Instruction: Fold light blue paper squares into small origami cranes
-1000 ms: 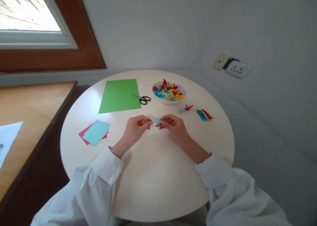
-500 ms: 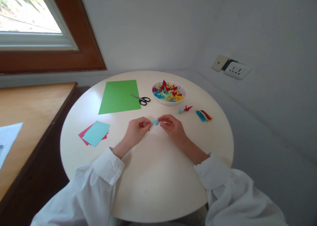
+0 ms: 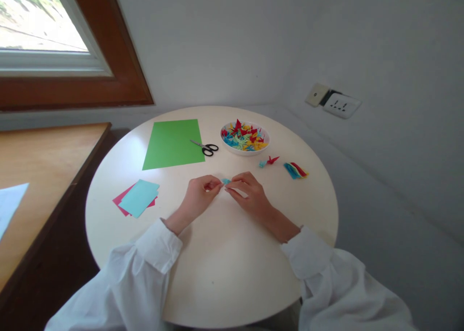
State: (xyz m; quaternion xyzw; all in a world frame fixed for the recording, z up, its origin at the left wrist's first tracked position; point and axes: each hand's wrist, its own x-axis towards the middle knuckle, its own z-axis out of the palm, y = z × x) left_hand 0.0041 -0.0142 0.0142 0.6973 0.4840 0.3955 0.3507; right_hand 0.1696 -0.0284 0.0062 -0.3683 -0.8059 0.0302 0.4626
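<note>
Between my fingertips is a small light-blue folded paper piece (image 3: pixel 226 181), partly covered by the fingers. My left hand (image 3: pixel 201 192) pinches its left side. My right hand (image 3: pixel 251 194) is closed at its right side, thumb and forefinger on the paper. Both hands are just above the middle of the round white table (image 3: pixel 232 273). Beyond my right hand lie a small light-blue folded piece (image 3: pixel 262 164) and a red paper crane (image 3: pixel 272 160). To the left of my left hand, light-blue paper squares (image 3: pixel 139 198) overlap pink paper (image 3: pixel 119 200).
A white bowl (image 3: pixel 245 152) full of colourful folded cranes stands at the back. Black-handled scissors (image 3: pixel 208 150) rest partly on a green paper sheet (image 3: pixel 172 145). Coloured paper pieces (image 3: pixel 295 170) lie at the right. A wooden desk (image 3: pixel 54 162) is at the left, below a window.
My right hand has shifted left, closer to my left hand, and its fingers now cover more of the light-blue folded paper. The whole view has shifted slightly.
</note>
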